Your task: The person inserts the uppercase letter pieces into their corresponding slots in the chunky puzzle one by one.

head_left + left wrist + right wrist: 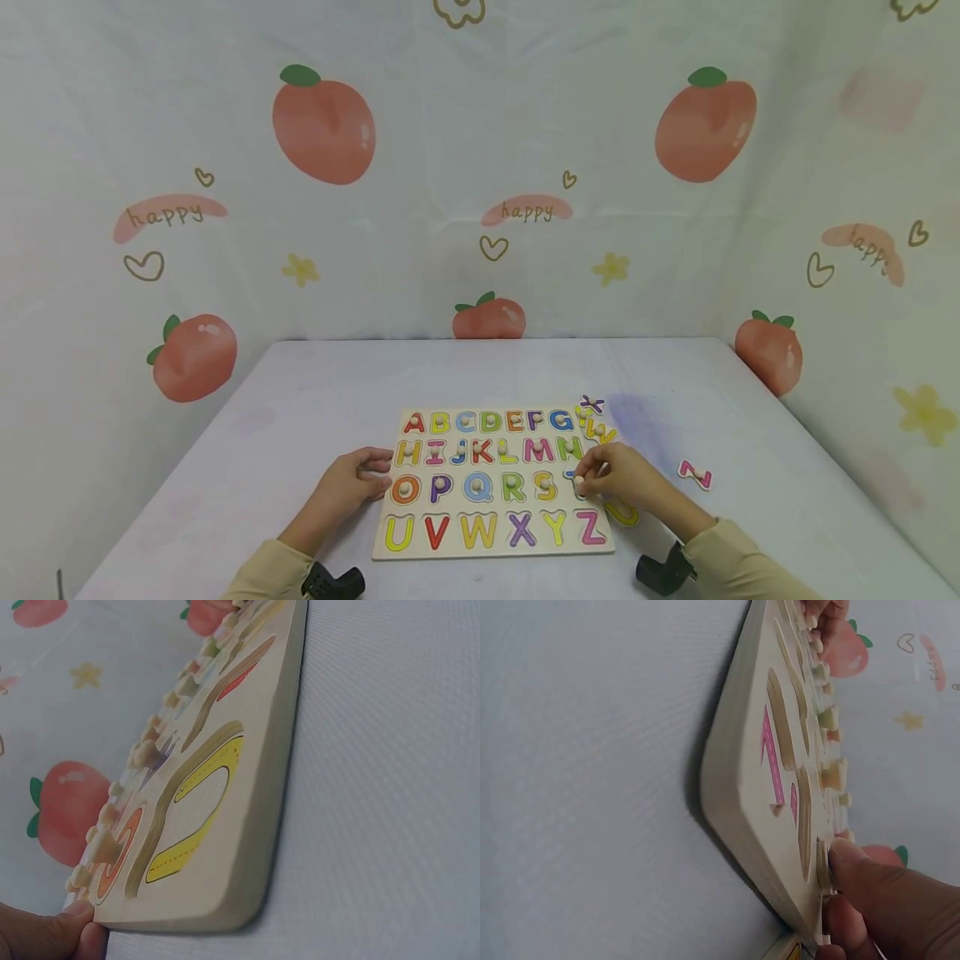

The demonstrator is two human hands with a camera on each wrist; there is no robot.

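A wooden alphabet puzzle board (pixel 495 546) lies flat on the table, its upper three rows filled with knobbed letters up to S. In the bottom row, the U, V, W, X, Y and Z recesses show their printed colours. My left hand (pixel 347 485) holds the board's left edge; in the left wrist view, the thumb (pixel 56 930) and a finger grip that edge beside the orange O (pixel 120 855). Over the spot right of the S, my right hand (pixel 615 477) pinches a letter piece (pixel 823 866) by its knob. Its fingers cover most of that piece.
Right of the board lie loose letters: a purple X (pixel 592 405), a yellow W (pixel 600 432), a yellow U (pixel 624 513) partly under the right hand, and a pink Z (pixel 695 475) farther out. A printed cloth (pixel 420 250) hangs behind the white table (pixel 337 375).
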